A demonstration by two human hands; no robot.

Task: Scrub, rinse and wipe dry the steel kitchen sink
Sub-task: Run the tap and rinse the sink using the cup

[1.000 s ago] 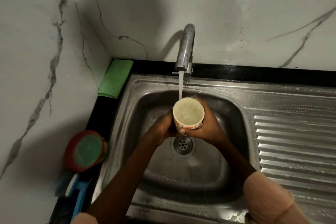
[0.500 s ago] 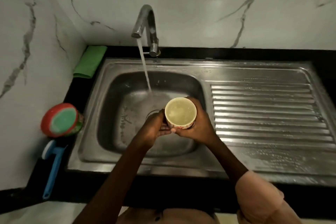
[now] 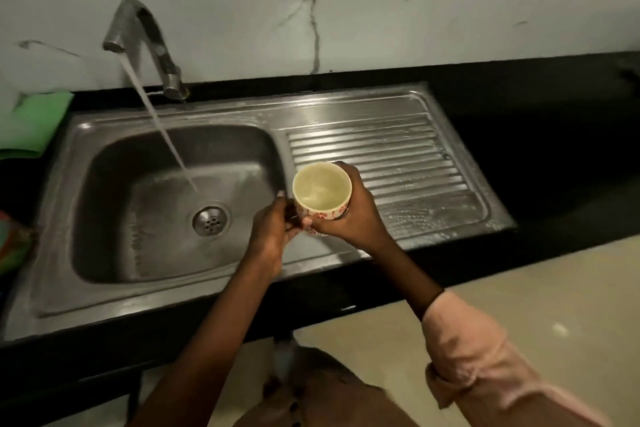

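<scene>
Over the sink's point(image 3: 104, 291) right basin edge, beside the ribbed drainboard point(image 3: 398, 156), right hand point(image 3: 349, 215) and left hand point(image 3: 273, 229) both grip a full cup point(image 3: 322, 191); tap point(image 3: 138, 31) water runs toward the drain point(image 3: 211, 218).

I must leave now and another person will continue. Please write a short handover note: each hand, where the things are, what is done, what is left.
Left hand: grips the cup's handle side.
Right hand: wraps round the cup, which is upright, full of water, above the drainboard's near-left corner.
Tap: running into the basin, beside the drain.
Green cloth: on the counter, left of the sink.
Done: sink surfaces look wet, with suds on the drainboard.
Left: probably pour the cup over the drainboard, finish rinsing, close the tap, wipe dry.
</scene>
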